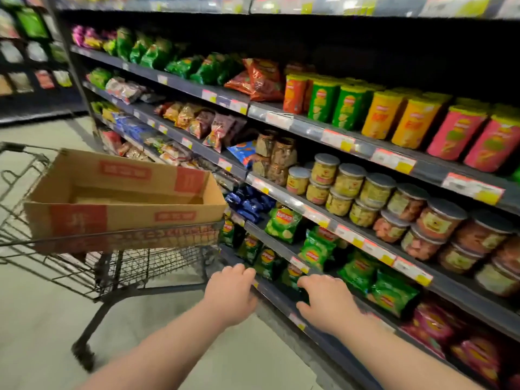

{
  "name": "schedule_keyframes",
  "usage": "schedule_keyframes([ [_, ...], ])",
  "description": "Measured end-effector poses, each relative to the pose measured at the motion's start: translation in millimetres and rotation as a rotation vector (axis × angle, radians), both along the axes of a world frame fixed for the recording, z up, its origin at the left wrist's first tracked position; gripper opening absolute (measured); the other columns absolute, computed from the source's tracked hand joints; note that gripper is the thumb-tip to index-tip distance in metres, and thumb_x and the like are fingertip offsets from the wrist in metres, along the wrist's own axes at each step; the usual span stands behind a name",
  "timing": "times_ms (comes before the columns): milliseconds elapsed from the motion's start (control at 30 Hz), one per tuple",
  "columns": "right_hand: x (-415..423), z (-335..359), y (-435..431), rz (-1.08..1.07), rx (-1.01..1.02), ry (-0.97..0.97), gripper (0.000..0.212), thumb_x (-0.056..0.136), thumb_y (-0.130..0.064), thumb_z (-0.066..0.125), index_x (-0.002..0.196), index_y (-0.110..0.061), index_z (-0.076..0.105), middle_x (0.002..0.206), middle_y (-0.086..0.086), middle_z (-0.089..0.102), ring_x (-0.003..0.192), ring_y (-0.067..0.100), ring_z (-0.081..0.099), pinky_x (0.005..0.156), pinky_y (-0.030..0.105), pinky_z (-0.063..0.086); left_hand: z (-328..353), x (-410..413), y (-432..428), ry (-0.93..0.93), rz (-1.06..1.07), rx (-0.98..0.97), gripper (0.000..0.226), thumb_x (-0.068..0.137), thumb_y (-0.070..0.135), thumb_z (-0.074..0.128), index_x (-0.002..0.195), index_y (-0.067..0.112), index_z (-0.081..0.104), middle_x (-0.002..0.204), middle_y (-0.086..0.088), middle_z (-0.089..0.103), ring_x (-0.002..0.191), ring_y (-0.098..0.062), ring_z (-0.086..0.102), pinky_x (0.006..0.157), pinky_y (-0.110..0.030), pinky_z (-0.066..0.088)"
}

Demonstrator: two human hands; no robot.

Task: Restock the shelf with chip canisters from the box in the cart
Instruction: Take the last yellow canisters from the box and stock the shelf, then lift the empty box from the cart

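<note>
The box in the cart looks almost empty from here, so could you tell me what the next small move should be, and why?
Probably lean over the cardboard box and check inside. Both the left hand and the right hand are empty near a low shelf edge, no canisters show in the box, and the canisters already fill their shelf.

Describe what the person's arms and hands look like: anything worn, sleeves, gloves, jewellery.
Both forearms are bare as far as the frame shows; no sleeves come into view. The left hand and right hand wear no gloves. No watch, bracelet or ring shows on either wrist or on the fingers that are visible, though the picture is slightly blurred.
</note>
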State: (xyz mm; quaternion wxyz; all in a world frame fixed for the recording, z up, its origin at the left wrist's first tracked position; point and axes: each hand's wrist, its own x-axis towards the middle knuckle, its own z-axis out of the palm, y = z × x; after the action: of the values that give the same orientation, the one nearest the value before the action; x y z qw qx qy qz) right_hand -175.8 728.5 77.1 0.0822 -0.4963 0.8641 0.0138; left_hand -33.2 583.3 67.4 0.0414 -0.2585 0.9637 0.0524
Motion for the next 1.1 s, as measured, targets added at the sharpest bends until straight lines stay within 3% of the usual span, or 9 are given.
schedule_keyframes([
  [200,45.4,-6.9,-113.4,0.091,-0.026,-0.052,0.025,0.088,-0.041,0.050,0.107,-0.025,0.055,0.106,-0.002,0.059,0.105,0.024,0.055,0.085,0.036,0.041,0.6,67.6,-99.5,-0.046,0.133,0.015,0.046,0.088,0.045,0.048,0.125,0.019,0.043,0.124,-0.003,0.047,0.117,-0.027,0.047,0.090,-0.037,0.042],
  [467,62.0,-16.0,-204.1,0.158,0.001,-0.063,0.035,0.089,-0.043,0.049,0.122,-0.030,0.052,0.117,-0.004,0.059,0.111,0.022,0.054,0.091,0.036,0.044,-7.7,110.7,-179.6,0.003,0.284,0.051,0.053,0.090,0.047,0.047,0.136,0.022,0.038,0.132,-0.001,0.046,0.121,-0.023,0.046,0.096,-0.037,0.043],
  [633,45.4,-14.1,-266.2,0.216,0.017,-0.044,0.042,0.089,-0.045,0.050,0.128,-0.029,0.049,0.126,-0.004,0.056,0.117,0.021,0.052,0.095,0.035,0.044,-7.6,122.3,-227.8,0.006,0.407,0.048,0.052,0.088,0.047,0.049,0.133,0.023,0.038,0.131,0.000,0.045,0.120,-0.023,0.045,0.096,-0.037,0.042],
  [900,-8.1,-16.2,-380.9,0.312,0.032,-0.036,0.036,0.088,-0.048,0.048,0.119,-0.028,0.053,0.119,-0.005,0.059,0.109,0.020,0.056,0.090,0.036,0.047,13.4,113.1,-325.2,0.023,0.620,-0.017,0.055,0.087,0.051,0.049,0.134,0.023,0.040,0.130,0.000,0.047,0.118,-0.023,0.048,0.096,-0.038,0.044],
  [1100,-69.4,-23.7,-445.8,0.298,0.044,-0.086,0.048,0.090,-0.048,0.049,0.135,-0.031,0.044,0.135,-0.007,0.051,0.121,0.018,0.051,0.098,0.035,0.044,24.9,92.3,-389.9,0.072,0.732,-0.054,0.060,0.088,0.052,0.052,0.139,0.025,0.038,0.134,0.003,0.046,0.119,-0.017,0.048,0.099,-0.033,0.044],
])
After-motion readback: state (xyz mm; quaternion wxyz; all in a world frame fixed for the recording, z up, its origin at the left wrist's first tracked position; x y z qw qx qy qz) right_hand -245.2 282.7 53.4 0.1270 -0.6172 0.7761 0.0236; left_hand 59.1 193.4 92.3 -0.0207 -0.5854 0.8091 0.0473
